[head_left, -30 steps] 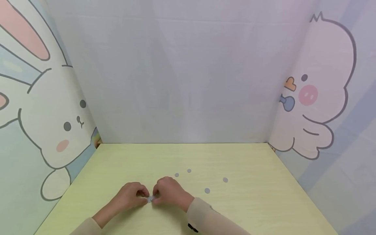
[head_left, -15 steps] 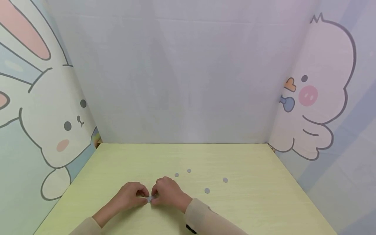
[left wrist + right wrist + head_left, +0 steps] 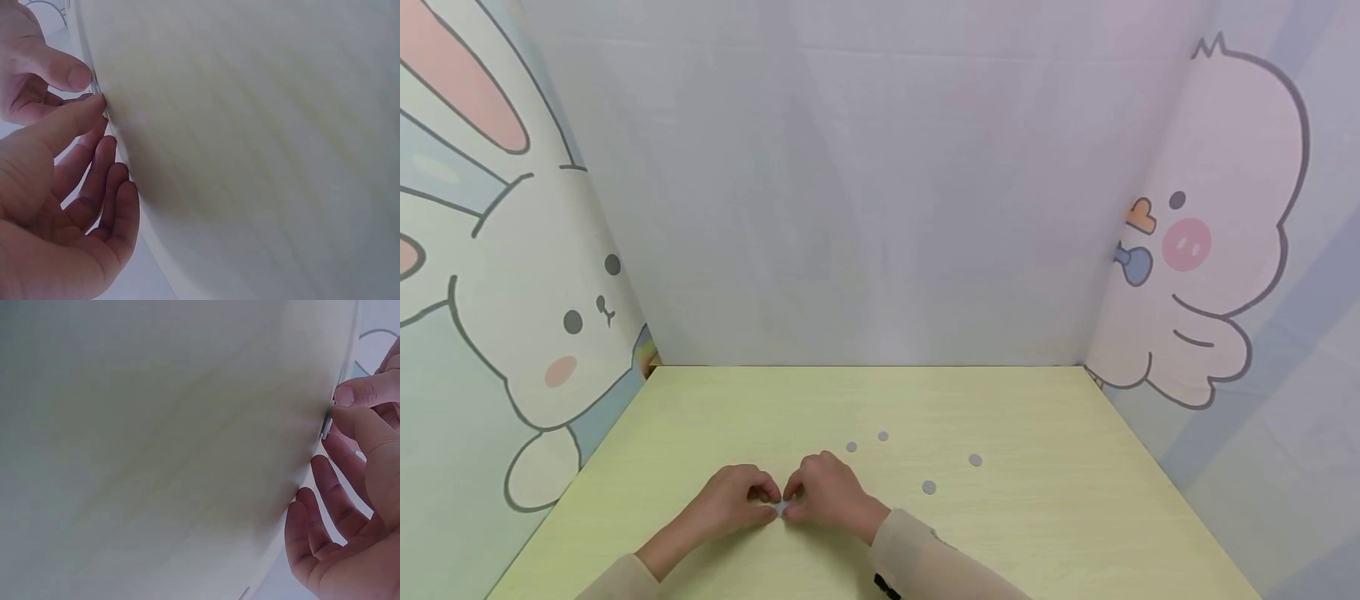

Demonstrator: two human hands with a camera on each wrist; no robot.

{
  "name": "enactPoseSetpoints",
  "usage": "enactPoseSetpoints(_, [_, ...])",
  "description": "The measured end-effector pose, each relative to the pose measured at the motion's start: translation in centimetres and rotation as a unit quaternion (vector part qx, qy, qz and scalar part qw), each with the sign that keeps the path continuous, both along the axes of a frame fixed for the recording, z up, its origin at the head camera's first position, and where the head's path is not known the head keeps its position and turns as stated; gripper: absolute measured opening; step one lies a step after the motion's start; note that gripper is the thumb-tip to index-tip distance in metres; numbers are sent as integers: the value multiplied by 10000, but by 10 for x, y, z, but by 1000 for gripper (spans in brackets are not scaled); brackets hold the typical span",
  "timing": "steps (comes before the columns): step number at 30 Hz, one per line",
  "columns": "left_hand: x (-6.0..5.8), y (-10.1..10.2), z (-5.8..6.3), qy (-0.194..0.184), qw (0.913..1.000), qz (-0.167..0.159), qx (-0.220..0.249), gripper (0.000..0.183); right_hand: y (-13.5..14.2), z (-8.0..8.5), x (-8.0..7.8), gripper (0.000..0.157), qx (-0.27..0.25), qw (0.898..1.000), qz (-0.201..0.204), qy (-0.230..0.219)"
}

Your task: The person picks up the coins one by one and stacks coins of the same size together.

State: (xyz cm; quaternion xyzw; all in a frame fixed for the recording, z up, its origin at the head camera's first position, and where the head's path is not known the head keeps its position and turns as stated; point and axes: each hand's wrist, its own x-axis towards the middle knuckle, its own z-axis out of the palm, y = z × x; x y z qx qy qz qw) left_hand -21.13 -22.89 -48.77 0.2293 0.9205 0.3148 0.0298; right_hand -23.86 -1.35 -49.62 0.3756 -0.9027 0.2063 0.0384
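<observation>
On the yellow tabletop, both hands meet fingertip to fingertip around flat silvery coins [image 3: 781, 507], largely covered by the fingers. My left hand [image 3: 735, 500] pinches at the left edge between thumb and forefinger. From the opposite side, my right hand [image 3: 829, 493] does the same with thumb and index. In the right wrist view, a thin grey coin edge [image 3: 326, 423] shows beside the thumb, low on the table. How many coins lie between the fingers cannot be told. The left wrist view shows the left hand's other fingers loosely bent.
Beyond the right hand, several more coins lie flat and apart: a near one [image 3: 929, 487], one farther right [image 3: 975, 460], and two small-looking ones, a left coin [image 3: 852, 447] and a back coin [image 3: 883, 436]. Cloth walls [image 3: 880, 208] enclose the table [image 3: 1037, 533].
The right hand has slid slightly left, closer to the left hand, narrowing the visible strip of coin between them. The left hand and the loose coins have stayed put.
</observation>
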Motion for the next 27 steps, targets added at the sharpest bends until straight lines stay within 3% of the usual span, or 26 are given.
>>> enactPoseSetpoints(7, [1,1,0,-34,10000,64,1,16,4,2,-2,11,-293,9985,58,-460])
enactPoseSetpoints(15, [2,1,0,-80,9998,158,7,15,8,3,1,11,-405,9948,-298,-887])
enactPoseSetpoints(27, [2,-1,-1,-54,9999,125,18,14,3,1,6,8,-548,9921,-626,-944])
